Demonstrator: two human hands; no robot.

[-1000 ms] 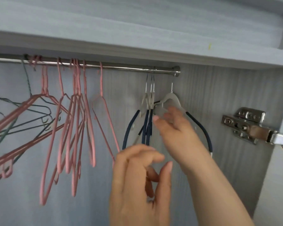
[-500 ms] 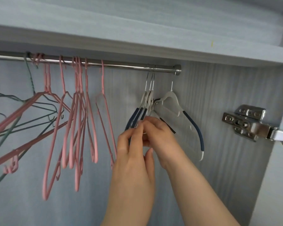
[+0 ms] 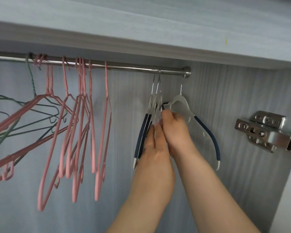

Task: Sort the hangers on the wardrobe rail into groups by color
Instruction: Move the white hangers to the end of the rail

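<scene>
A chrome wardrobe rail (image 3: 128, 65) runs under the shelf. Several pink hangers (image 3: 84, 125) hang bunched at its left and middle, with green wire hangers (image 3: 32, 108) tangled among them at far left. At the right end hang clear hangers with dark blue grips (image 3: 207, 132), one apart at the right and a tight bunch (image 3: 144, 130) beside it. My left hand (image 3: 154, 148) and my right hand (image 3: 176, 130) meet at that bunch, fingers pinched on the hangers' inner arms.
The wardrobe shelf (image 3: 141, 39) lies right above the rail. The grey side wall carries a metal door hinge (image 3: 265, 132) at the right. The rail ends at a socket (image 3: 186, 72) on that wall.
My left hand rose from below to meet my right at the blue-grip bunch. The bunch has been gathered closer, and the right-hand hanger has swung a little.
</scene>
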